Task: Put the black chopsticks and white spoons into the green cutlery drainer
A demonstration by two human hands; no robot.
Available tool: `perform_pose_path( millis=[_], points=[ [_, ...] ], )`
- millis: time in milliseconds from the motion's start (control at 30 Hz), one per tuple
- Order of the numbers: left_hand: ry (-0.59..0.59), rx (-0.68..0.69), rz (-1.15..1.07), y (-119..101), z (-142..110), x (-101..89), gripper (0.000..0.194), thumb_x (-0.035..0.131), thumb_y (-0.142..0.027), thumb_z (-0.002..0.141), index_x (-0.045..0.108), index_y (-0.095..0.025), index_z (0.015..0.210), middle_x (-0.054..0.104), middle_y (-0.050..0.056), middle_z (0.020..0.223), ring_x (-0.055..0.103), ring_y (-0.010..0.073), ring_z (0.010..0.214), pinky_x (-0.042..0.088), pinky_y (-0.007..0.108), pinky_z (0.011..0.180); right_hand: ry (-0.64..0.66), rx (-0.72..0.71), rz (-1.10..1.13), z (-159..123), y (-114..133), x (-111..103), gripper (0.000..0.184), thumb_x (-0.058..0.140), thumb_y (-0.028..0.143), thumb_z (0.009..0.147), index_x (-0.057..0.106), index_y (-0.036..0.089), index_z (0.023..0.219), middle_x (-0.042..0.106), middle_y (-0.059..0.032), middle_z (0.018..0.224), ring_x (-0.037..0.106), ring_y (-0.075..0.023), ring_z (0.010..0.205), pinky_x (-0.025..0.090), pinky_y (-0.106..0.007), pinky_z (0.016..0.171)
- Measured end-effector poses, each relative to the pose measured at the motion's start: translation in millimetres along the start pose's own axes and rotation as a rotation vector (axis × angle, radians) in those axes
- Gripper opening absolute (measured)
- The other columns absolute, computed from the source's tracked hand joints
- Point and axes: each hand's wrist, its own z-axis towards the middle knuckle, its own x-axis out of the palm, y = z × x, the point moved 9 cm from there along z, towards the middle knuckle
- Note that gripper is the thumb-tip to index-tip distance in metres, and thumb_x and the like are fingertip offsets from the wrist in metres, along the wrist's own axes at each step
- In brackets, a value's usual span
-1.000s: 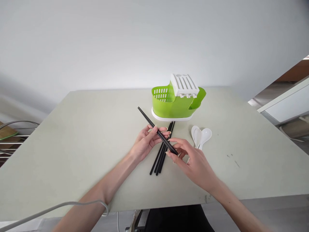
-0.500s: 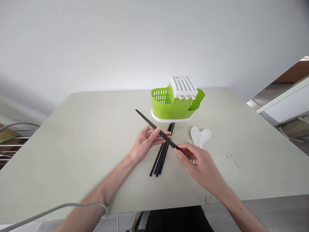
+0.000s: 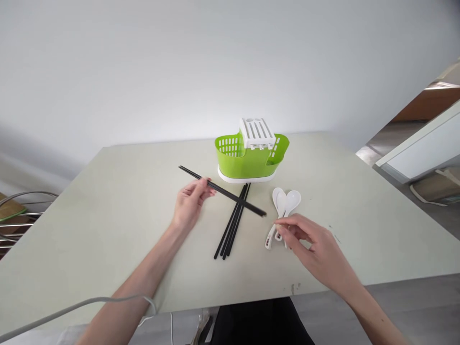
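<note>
My left hand is closed around a pair of black chopsticks, held aslant above the table with the thick ends toward the right. My right hand is apart from them, thumb and forefinger slightly parted with nothing visible between them. It hovers over the handles of white spoons, partly covering them. Several more black chopsticks lie in a bundle on the table, crossed from above by the held pair. Behind the bundle stands a green cutlery holder with a white slotted top.
The pale table reaches back to a white wall. A grey cable runs by my left forearm at the front edge. Wire racking is at the far left, and a white cabinet stands off to the right.
My right hand has let go of the chopsticks' thick ends. My left hand has carried the pair leftward and turned it flatter. The view has shifted slightly, uncovering the spoon handles.
</note>
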Motion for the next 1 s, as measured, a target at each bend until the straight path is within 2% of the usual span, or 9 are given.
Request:
perform_pose_path(
  millis=[100,233,333,467,600,833,1000],
  points=[
    [-0.163,0.127,-0.063,-35.9,16.1,-23.8,0.014,0.081,-0.029,0.089,0.078,-0.017,0.085,0.070,-0.001,0.067,0.069,0.0067,0.066,0.058,0.013,0.071,-0.081,0.039,-0.043,-5.8,-31.5,-31.2,0.032,0.057,0.053,0.102,0.073,0.025,0.105,0.070,-0.0036,0.083,0.064,-0.0172,0.067,0.054,-0.028,0.061],
    [-0.267,0.301,-0.032,-98.1,30.6,-45.1,0.014,0.080,-0.033,0.090,0.076,-0.020,0.088,0.072,-0.001,0.074,0.071,0.0063,0.074,0.059,0.012,0.078,-0.217,0.258,-0.031,-18.6,-103.7,-72.7,0.038,0.062,0.060,0.098,0.073,0.024,0.102,0.064,-0.0006,0.065,0.061,-0.0178,0.057,0.048,-0.027,0.052],
    [-0.273,0.418,0.065,-142.8,36.5,-44.8,0.021,0.085,-0.039,0.085,0.076,-0.021,0.088,0.073,-0.001,0.082,0.073,0.0081,0.080,0.061,0.014,0.081,-0.261,0.332,0.029,-23.7,-139.3,-82.9,0.041,0.064,0.063,0.095,0.072,0.023,0.104,0.066,-0.0011,0.067,0.057,-0.0168,0.052,0.047,-0.028,0.051],
    [-0.267,0.523,0.188,-180.4,48.3,-28.7,0.028,0.088,-0.044,0.080,0.075,-0.019,0.081,0.076,0.003,0.099,0.074,0.0112,0.084,0.064,0.020,0.084,-0.290,0.286,0.028,-21.5,-143.9,-79.0,0.044,0.064,0.064,0.094,0.073,0.022,0.102,0.066,-0.0017,0.065,0.057,-0.0174,0.053,0.047,-0.028,0.050],
    [-0.257,0.497,0.290,-181.5,73.9,-8.0,0.026,0.087,-0.039,0.082,0.076,-0.016,0.082,0.075,0.005,0.088,0.073,0.0114,0.079,0.064,0.022,0.084,-0.276,0.222,-0.044,-19.7,-130.6,-72.9,0.045,0.062,0.064,0.094,0.074,0.021,0.100,0.066,-0.0018,0.065,0.060,-0.0187,0.059,0.049,-0.028,0.054],
    [-0.169,0.393,0.560,-149.1,111.5,35.5,0.022,0.086,-0.030,0.082,0.076,-0.011,0.080,0.076,0.009,0.076,0.075,0.0166,0.070,0.065,0.030,0.077,-0.271,0.223,0.037,-21.2,-129.2,-73.0,0.042,0.058,0.062,0.098,0.071,0.022,0.100,0.062,-0.0001,0.065,0.058,-0.0179,0.060,0.047,-0.027,0.055],
    [-0.107,0.347,0.841,-132.7,123.3,61.7,0.026,0.089,-0.035,0.077,0.078,-0.012,0.076,0.076,0.010,0.069,0.076,0.0208,0.065,0.064,0.031,0.073,-0.264,0.208,0.065,-19.6,-131.8,-70.5,0.043,0.057,0.062,0.099,0.071,0.022,0.101,0.062,-0.0009,0.067,0.060,-0.0182,0.061,0.048,-0.027,0.056]
  ],
)
